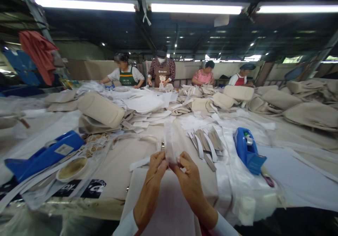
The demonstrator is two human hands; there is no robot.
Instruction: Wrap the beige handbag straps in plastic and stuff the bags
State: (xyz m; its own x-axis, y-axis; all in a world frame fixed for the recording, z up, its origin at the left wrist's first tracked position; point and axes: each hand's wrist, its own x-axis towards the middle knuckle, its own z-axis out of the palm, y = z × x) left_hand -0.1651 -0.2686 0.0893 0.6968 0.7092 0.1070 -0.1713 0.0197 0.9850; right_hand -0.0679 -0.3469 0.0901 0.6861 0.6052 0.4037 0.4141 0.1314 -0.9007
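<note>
Both hands meet over the near middle of the table, fingers pinched. My left hand (pixel 154 174) and my right hand (pixel 189 178) grip the lower end of a translucent white strip (pixel 170 137), which stands up between them and reaches away over the beige material. A small metal clasp (pixel 163 145) shows just left of the strip, above my left fingers. Below my hands lies a pale flat panel (pixel 161 201) that runs to the table's near edge. Grey and white cut strips (pixel 207 142) lie in a loose pile to the right of my right hand.
Blue tape dispensers stand left (pixel 52 151) and right (pixel 248 150). A round tub (pixel 72 169) sits near the left dispenser. Beige bag pieces (pixel 101 109) and white sheets (pixel 145 100) are heaped farther back. Several co-workers in aprons (pixel 161 75) are across the table.
</note>
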